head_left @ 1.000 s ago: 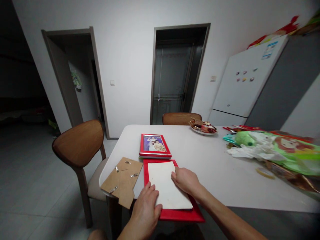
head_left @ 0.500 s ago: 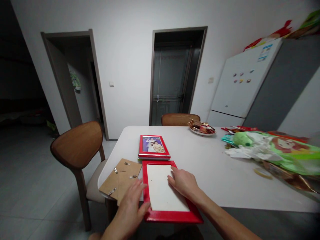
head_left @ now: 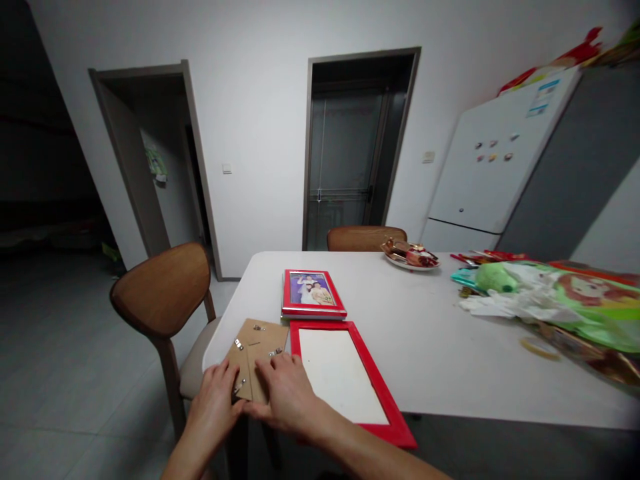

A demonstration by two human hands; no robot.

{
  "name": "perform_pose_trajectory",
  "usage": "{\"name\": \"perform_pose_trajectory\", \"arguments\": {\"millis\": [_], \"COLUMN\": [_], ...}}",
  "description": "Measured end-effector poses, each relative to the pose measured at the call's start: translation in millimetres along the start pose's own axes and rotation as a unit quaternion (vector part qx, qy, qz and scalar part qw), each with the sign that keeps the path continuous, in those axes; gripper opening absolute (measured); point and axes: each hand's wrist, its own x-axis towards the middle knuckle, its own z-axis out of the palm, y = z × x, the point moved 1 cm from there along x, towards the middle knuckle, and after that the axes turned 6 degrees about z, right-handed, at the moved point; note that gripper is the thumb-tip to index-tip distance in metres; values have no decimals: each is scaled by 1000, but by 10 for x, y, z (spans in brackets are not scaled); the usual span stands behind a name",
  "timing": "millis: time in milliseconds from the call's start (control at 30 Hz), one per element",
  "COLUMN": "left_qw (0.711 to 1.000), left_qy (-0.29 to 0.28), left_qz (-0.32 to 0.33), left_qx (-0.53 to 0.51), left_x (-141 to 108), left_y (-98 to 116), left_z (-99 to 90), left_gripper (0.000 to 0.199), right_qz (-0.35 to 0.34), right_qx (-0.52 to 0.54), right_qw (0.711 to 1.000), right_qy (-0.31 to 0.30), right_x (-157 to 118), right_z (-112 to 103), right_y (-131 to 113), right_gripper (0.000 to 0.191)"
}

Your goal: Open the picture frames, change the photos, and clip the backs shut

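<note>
A brown frame backing board [head_left: 265, 331] with small metal clips and a stand flap lies at the table's left corner. My left hand [head_left: 213, 403] is closed on its near-left edge, fingers on top and thumb at the near edge. On the near-right part, my right hand [head_left: 290, 393] grips the same board, its thumb meeting my left thumb. Just to the right lies a red picture frame [head_left: 377, 373] with a white sheet [head_left: 340, 377] inside it; my right forearm crosses its near-left corner. Behind it rests another red frame with a photo [head_left: 313, 292].
The white table [head_left: 425, 347] also bears a plate of wrapped items [head_left: 410, 257] at the back and a heap of green bags and white tissue [head_left: 540, 293] on the right. A roll of tape [head_left: 540, 348] lies near the heap. A wooden chair [head_left: 165, 290] stands at left.
Both hands have left the red frame with the white sheet and moved left onto the brown backing board. The view has shifted slightly.
</note>
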Motion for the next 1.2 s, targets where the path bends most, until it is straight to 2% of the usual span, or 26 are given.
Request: {"name": "perform_pose_trajectory", "arguments": {"millis": [100,200,300,367,433,567,733,833,967,1200], "left_qw": [999,997,991,982,973,963,955,959,963,955], "left_qy": [32,70,121,155,167,106,27,2,-9,-22], "left_qz": [-9,-2,43,83,126,200,233,224,215,242], "left_qx": [-4,-18,-43,-66,-93,-144,-181,-175,-166,-170], "left_x": [-26,-52,-89,-120,-148,-169,-78,21,80,-31], "left_y": [16,4,91,228,416,846,1226,1296,1278,1245], "left_z": [-29,-65,-111,-137,-149,-136,-91,-24,28,-44], "left_gripper": [48,46,46,46,46,44,32,30,33,33], "right_qz": [22,23,-8,-25,-13,52,109,117,121,117], "right_qx": [26,78,116,128,137,135,91,71,54,46], "right_qw": [999,996,992,990,989,989,990,990,991,992], "right_qy": [14,23,45,56,58,28,16,25,31,15], "right_x": [60,74,-4,-116,-267,-610,-832,-808,-763,-862], "right_z": [98,41,-192,-394,-577,-803,-859,-794,-721,-844], "right_y": [-30,-18,4,65,192,571,923,1017,1045,960], "right_gripper": [60,59,57,52,48,43,41,41,40,39]}}
